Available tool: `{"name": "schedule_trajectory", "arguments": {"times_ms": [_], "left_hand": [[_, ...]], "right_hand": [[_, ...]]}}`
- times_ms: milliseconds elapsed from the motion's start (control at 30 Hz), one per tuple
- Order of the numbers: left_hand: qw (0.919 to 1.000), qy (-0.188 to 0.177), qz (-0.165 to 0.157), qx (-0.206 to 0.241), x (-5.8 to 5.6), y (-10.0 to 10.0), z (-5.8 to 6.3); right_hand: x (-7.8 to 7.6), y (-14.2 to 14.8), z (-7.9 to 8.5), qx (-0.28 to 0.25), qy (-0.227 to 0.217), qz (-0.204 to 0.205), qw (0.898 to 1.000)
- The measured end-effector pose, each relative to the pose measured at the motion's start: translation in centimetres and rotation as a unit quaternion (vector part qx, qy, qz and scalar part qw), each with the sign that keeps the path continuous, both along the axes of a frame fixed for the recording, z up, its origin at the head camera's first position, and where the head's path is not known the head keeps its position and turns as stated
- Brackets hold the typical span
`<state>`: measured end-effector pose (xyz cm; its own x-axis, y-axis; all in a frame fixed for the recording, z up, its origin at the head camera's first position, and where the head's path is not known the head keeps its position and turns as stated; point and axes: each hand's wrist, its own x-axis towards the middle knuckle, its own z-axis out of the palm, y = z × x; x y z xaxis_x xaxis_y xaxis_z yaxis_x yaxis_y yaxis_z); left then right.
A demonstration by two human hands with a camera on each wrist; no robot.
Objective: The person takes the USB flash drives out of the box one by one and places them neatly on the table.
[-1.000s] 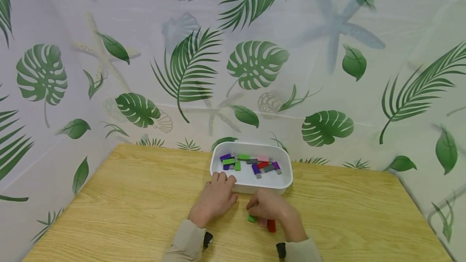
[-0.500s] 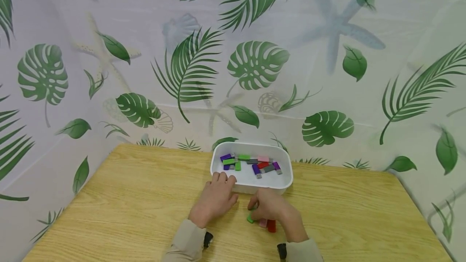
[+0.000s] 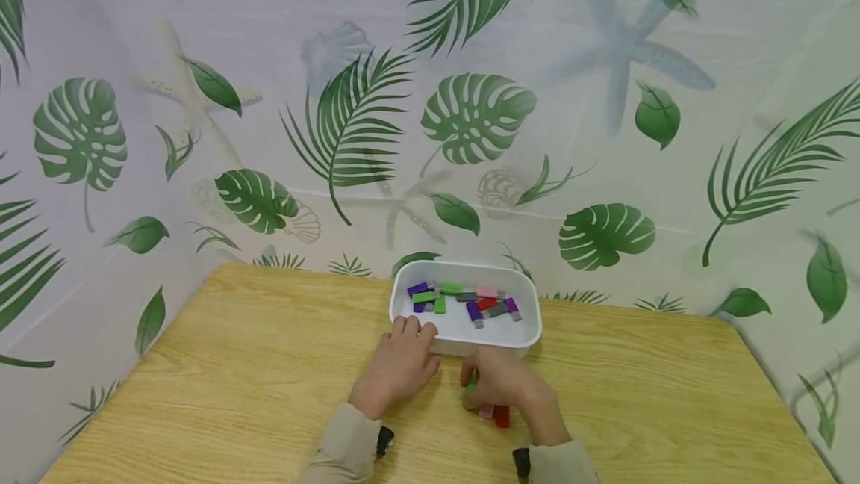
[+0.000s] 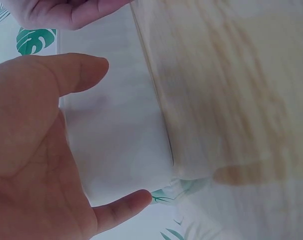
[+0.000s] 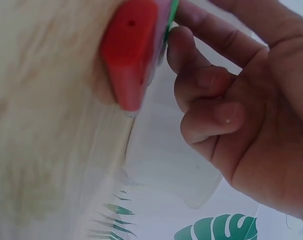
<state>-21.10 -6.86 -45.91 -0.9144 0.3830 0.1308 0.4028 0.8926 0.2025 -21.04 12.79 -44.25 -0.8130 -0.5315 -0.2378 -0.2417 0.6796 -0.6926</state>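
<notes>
One green memory stick (image 3: 468,390) is pinched between the thumb and bent fingers of the right hand (image 3: 505,381), at 6 o'clock from a white tub (image 3: 446,328) and apart from it; whether it also touches the table (image 3: 269,364) cannot be told. The left hand (image 3: 398,366) lies loosely spread at the tub's 7 o'clock, fingers resting over the rim, thumb clear, holding no stick that shows. So small a piece could slip or twist if the pinch catches only its edge. The right hand's knuckles might also knock the pink stick (image 3: 487,411) and red stick (image 3: 502,417), which lie close together at about 4 o'clock from the green one. Too much weight from the left hand could tilt or shift the tub, jumbling the mixed-colour sticks inside. What shows of the green stick is bright, narrow and plain; fingers cover most of it, and the right-wrist view catches only a thin green edge.
</notes>
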Motion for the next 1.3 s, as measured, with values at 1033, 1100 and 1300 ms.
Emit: {"name": "schedule_trajectory", "arguments": {"times_ms": [1033,1100,1300], "left_hand": [[0.9999,0.012,0.000,0.004,0.0,-0.1,0.0],[1.0000,0.007,0.001,0.004,0.0,-0.1,0.1],[1.0000,0.007,0.001,0.005,-0.1,-0.1,-0.2]], "right_hand": [[0.0,0.0,0.5,0.029,-0.011,-0.035,0.999],[0.0,0.0,0.7,0.028,0.001,-0.037,0.999],[0.1,-0.1,1.4,0.008,0.043,-0.020,0.999]]}}
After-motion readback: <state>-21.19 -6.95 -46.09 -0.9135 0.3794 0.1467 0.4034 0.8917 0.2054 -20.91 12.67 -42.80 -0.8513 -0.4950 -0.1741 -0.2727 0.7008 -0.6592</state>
